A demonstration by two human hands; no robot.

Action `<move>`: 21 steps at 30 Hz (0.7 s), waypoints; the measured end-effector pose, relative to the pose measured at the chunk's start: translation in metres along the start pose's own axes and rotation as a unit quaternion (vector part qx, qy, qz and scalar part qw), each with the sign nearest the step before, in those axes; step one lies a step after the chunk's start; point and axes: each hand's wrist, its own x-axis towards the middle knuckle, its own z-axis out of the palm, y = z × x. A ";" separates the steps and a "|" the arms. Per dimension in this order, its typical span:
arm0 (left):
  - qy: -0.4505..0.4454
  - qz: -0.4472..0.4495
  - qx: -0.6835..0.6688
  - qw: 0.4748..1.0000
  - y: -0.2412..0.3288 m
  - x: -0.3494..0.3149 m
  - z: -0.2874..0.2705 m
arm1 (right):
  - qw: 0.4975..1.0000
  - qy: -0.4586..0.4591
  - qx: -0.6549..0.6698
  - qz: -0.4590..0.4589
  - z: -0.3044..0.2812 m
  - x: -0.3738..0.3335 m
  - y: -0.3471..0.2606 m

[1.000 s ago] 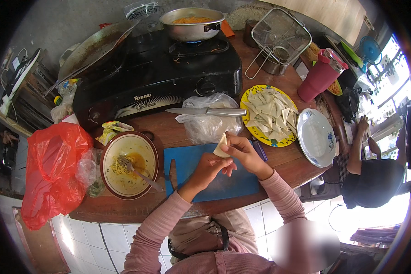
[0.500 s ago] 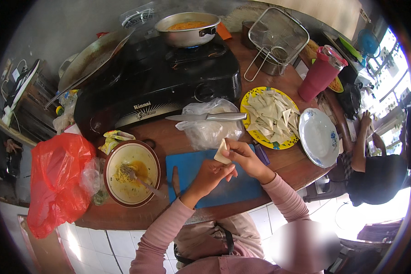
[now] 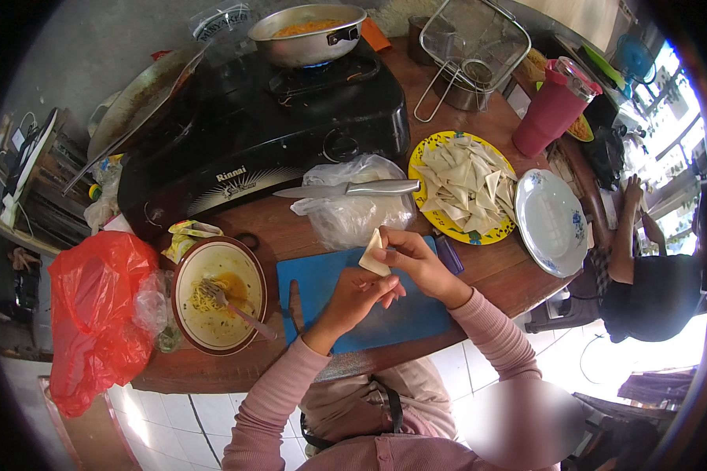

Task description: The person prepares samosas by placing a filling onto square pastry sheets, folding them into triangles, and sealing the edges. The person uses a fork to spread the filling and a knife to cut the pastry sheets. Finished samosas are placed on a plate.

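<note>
A pale, triangular folded wrapper (image 3: 374,256) is pinched upright above the blue cutting board (image 3: 369,331). My right hand (image 3: 418,265) grips its side with thumb and fingers. My left hand (image 3: 355,295) has its fingers closed at the lower edge of the wrapper. What lies inside the fold cannot be seen. On the yellow-rimmed plate (image 3: 483,237) beyond my right hand, many similar folded triangles (image 3: 462,179) are heaped. To the left, a bowl (image 3: 212,336) holds yellow egg-like mixture and a fork (image 3: 243,314). A slim brown strip (image 3: 294,302) rests on the board's left side.
A knife (image 3: 381,188) lies across a clear plastic bag (image 3: 353,224). Behind stands a black gas stove (image 3: 291,129) with a lit burner under a pot (image 3: 310,49). A white plate (image 3: 550,224), pink tumbler (image 3: 554,110) and red bag (image 3: 102,306) flank the workspace. Another person (image 3: 656,290) sits at right.
The view has shifted slightly. Both hands still hold the folded wrapper, which leans a little more to one side; little else differs.
</note>
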 end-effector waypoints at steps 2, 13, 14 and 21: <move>0.002 0.011 0.001 1.000 -0.002 0.000 0.000 | 1.000 -0.003 -0.003 -0.016 0.000 0.001 0.003; 0.022 0.051 0.046 0.997 -0.002 0.001 0.005 | 0.999 0.019 -0.001 0.036 -0.004 -0.005 -0.006; 0.030 0.053 0.035 0.998 -0.001 0.001 0.004 | 0.999 0.021 -0.012 0.027 -0.005 -0.004 -0.006; 0.050 0.058 -0.053 0.996 0.002 0.000 -0.001 | 0.999 -0.038 0.028 -0.002 -0.004 -0.003 -0.005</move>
